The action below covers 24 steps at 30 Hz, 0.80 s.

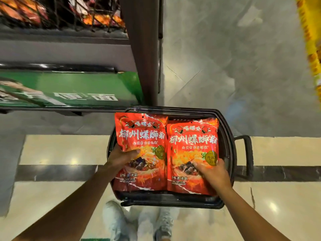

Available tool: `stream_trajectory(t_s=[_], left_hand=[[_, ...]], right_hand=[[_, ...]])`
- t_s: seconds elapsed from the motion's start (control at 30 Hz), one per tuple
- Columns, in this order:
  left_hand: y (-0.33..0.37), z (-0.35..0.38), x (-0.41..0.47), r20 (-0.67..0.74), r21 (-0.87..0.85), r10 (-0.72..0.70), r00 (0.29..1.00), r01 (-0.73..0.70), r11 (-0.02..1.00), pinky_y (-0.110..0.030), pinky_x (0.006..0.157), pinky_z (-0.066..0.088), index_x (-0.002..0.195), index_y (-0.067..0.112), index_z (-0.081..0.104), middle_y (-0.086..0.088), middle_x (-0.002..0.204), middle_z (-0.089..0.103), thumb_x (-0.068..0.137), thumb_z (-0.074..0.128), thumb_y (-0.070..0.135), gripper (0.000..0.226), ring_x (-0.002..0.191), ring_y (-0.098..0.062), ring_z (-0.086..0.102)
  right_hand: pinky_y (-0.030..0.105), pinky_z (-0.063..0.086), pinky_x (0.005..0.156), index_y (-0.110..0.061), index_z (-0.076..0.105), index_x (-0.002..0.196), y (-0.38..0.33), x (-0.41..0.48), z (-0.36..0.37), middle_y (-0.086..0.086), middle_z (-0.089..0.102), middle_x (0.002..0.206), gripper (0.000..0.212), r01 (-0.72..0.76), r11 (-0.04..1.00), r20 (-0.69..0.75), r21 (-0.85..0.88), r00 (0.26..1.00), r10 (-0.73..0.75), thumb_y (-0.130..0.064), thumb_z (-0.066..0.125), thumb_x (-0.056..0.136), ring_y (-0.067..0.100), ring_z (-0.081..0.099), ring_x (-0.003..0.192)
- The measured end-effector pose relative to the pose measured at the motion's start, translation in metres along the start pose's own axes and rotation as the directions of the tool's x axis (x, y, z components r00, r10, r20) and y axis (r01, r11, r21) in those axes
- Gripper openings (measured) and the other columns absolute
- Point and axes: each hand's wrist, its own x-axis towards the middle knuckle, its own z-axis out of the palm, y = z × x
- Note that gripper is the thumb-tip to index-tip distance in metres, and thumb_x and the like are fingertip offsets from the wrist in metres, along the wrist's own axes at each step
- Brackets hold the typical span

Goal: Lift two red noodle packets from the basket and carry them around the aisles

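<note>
In the lower middle of the frame two glossy red-orange plastic noodle packets with white Chinese lettering and a printed bowl of food lie side by side over a black plastic shopping basket [229,136]; the left noodle packet [144,136] overlaps the edge of the right noodle packet [192,150] a little, and both cover most of the basket's opening. The left hand [121,158] grasps the left packet at its left edge, thumb on the printed face and the other fingers hidden behind it; the right hand [212,171] lies on the lower right part of the right packet, its fingers [199,166] curled onto the printed face, the thumb near the packet's right edge, so that it grips the packet there. The basket's black loop handle [247,153] sticks out to the right of its rim. Below the basket, at the bottom centre, a pair of pale grey-white trainers [119,221] stand on the glossy cream and grey tiled floor [225,66]. In the upper left a dark brown shelf unit [139,49] carries a green sign with white characters [73,87]; above it a black wire rack [60,16] holds blurred orange packets. A yellow display [311,40] runs down the upper right edge.
</note>
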Motion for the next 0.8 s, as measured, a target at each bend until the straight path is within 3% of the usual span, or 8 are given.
stream_trajectory(t_s=[0.07, 0.13, 0.17, 0.23, 0.3, 0.37, 0.43, 0.8], left_hand=[[0.001, 0.005, -0.01, -0.157, 0.157, 0.164, 0.974, -0.139, 0.978, -0.037, 0.091, 0.059, 0.147, 0.043, 0.038, 0.011, 0.131, 0.064, 0.073, 0.092, 0.044, 0.092, 0.119, -0.018, 0.067], [0.0, 0.013, -0.024, -0.279, 0.418, 0.339, 0.898, -0.204, 0.885, -0.057, 0.1, 0.053, 0.159, 0.041, 0.019, 0.003, 0.151, 0.047, 0.082, 0.083, 0.044, 0.099, 0.134, -0.031, 0.055], [0.001, 0.02, -0.03, -0.282, 0.613, 0.477, 0.832, -0.227, 0.757, -0.062, 0.107, 0.047, 0.162, 0.034, 0.018, -0.004, 0.159, 0.039, 0.089, 0.076, 0.04, 0.094, 0.142, -0.036, 0.045], [0.003, 0.036, -0.035, -0.051, 0.908, 0.725, 0.686, -0.27, 0.319, -0.063, 0.12, 0.03, 0.163, 0.022, 0.026, -0.015, 0.167, 0.028, 0.098, 0.063, 0.036, 0.076, 0.155, -0.038, 0.025], [0.0, 0.05, -0.025, 0.176, 0.949, 0.662, 0.729, -0.305, 0.084, -0.061, 0.125, 0.016, 0.162, 0.028, 0.028, -0.013, 0.171, 0.018, 0.103, 0.047, 0.047, 0.065, 0.159, -0.035, 0.009], [-0.008, 0.06, -0.012, 0.204, 0.959, 0.54, 0.817, -0.277, 0.057, -0.062, 0.125, 0.008, 0.162, 0.038, 0.022, -0.008, 0.172, 0.012, 0.104, 0.031, 0.058, 0.062, 0.16, -0.034, -0.001], [-0.019, 0.067, -0.004, 0.183, 0.969, 0.519, 0.835, -0.243, 0.049, -0.064, 0.124, 0.007, 0.162, 0.042, 0.017, -0.006, 0.172, 0.01, 0.103, 0.024, 0.061, 0.062, 0.159, -0.034, -0.006], [-0.054, 0.074, 0.015, 0.168, 0.963, 0.604, 0.779, -0.26, 0.067, -0.066, 0.124, 0.01, 0.163, 0.038, 0.022, -0.007, 0.173, 0.01, 0.101, 0.034, 0.062, 0.067, 0.16, -0.033, -0.004]], right_hand=[[0.055, 0.045, 0.111, -0.018, 0.027, 0.156, -0.005, -0.006, 0.003, 0.01, 0.045, 0.152, 0.115, 0.086, 0.985, -0.129, -0.151, 0.986, -0.106, -0.059, 0.089, 0.068, 0.035, 0.048, 0.138], [0.055, 0.034, 0.118, -0.021, 0.017, 0.161, -0.013, -0.013, 0.011, 0.009, 0.03, 0.164, 0.114, 0.254, 0.852, -0.185, -0.458, 0.91, -0.371, -0.065, 0.079, 0.076, 0.033, 0.033, 0.15], [0.055, 0.027, 0.122, -0.022, 0.016, 0.162, -0.016, -0.013, 0.016, 0.009, 0.024, 0.168, 0.107, 0.347, 0.727, -0.125, -0.593, 0.852, -0.509, -0.069, 0.07, 0.082, 0.032, 0.025, 0.154], [0.058, 0.012, 0.126, -0.025, 0.013, 0.165, -0.021, -0.01, 0.027, 0.008, 0.014, 0.172, 0.097, 0.494, 0.496, 0.061, -0.714, 0.75, -0.659, -0.074, 0.049, 0.09, 0.031, 0.011, 0.159], [0.065, 0.007, 0.124, -0.03, 0.01, 0.165, -0.023, -0.002, 0.037, 0.007, 0.005, 0.173, 0.093, 0.568, 0.365, 0.196, -0.738, 0.697, -0.69, -0.078, 0.038, 0.091, 0.032, 0.005, 0.159], [0.07, 0.004, 0.121, -0.034, 0.005, 0.165, -0.021, 0.005, 0.045, 0.005, -0.001, 0.173, 0.09, 0.592, 0.301, 0.26, -0.747, 0.678, -0.688, -0.081, 0.029, 0.092, 0.033, 0.002, 0.159], [0.073, 0.005, 0.119, -0.036, 0.005, 0.165, -0.017, 0.012, 0.05, 0.004, 0.0, 0.173, 0.089, 0.594, 0.293, 0.268, -0.749, 0.676, -0.686, -0.082, 0.027, 0.092, 0.033, 0.002, 0.159], [0.07, 0.008, 0.121, -0.035, 0.009, 0.165, 0.002, 0.036, 0.064, 0.003, 0.002, 0.174, 0.089, 0.568, 0.296, 0.221, -0.768, 0.67, -0.709, -0.08, 0.031, 0.091, 0.03, 0.006, 0.16]])
